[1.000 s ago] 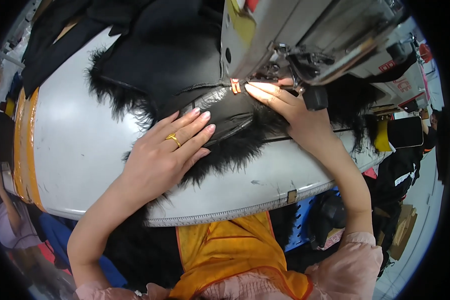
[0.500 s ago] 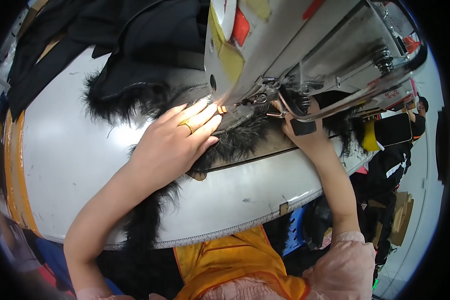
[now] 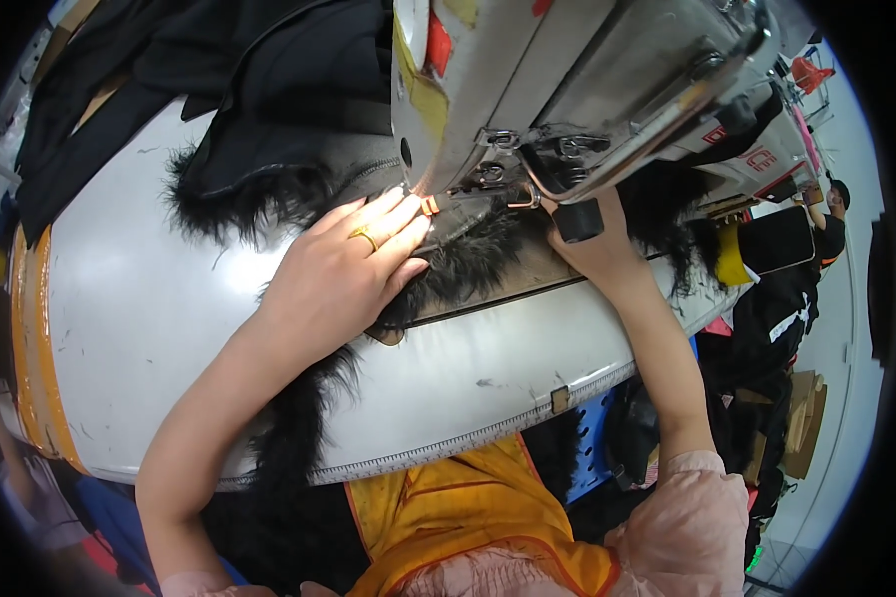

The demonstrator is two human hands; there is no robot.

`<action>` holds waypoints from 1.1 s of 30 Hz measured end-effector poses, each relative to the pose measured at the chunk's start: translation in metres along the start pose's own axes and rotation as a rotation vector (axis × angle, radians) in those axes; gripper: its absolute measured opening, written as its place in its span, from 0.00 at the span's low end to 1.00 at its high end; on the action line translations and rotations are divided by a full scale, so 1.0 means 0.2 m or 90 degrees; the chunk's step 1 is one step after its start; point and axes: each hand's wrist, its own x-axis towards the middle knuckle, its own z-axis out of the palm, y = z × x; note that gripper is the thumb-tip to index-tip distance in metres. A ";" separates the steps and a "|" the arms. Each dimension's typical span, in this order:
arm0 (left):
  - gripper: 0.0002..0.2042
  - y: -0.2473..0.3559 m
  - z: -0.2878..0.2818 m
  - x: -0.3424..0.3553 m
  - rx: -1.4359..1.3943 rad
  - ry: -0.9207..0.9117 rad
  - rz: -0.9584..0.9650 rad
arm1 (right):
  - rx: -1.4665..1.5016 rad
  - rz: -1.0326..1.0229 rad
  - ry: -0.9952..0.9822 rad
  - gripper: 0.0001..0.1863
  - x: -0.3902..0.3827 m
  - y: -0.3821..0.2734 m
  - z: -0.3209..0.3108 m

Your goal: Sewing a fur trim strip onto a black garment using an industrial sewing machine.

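My left hand (image 3: 334, 269) lies flat on a black fur-trimmed garment (image 3: 299, 124), its fingers stretched toward the lit needle area of a sewing machine (image 3: 558, 90). A yellow ring is on one finger. Black fur trim (image 3: 473, 261) runs beside the fingertips, and more of it hangs over the table edge below my wrist. My right hand (image 3: 602, 254) reaches under the machine's arm, behind a black knob-like part (image 3: 577, 221). Its fingers are mostly hidden there, so I cannot see whether they grip the cloth.
The white table (image 3: 139, 348) has a measuring tape along its near edge and orange tape (image 3: 32, 348) at the left. Black cloth and a blue crate (image 3: 589, 448) are below at the right. Another person (image 3: 834, 224) is far off at the right.
The machine head appears slightly farther left and higher in view, as the view itself has shifted. Both hands stay in nearly the same places on the work.
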 end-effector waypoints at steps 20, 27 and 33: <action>0.16 -0.01 0.01 -0.02 -0.018 0.033 0.067 | 0.197 -0.056 -0.214 0.41 0.10 -0.13 -0.07; 0.20 -0.13 -0.11 -0.04 -0.093 -0.050 0.093 | 0.213 -0.115 -0.144 0.30 0.09 -0.05 -0.04; 0.17 -0.17 -0.23 0.01 0.040 -0.232 0.255 | 0.323 -0.192 -0.289 0.32 0.14 -0.04 -0.08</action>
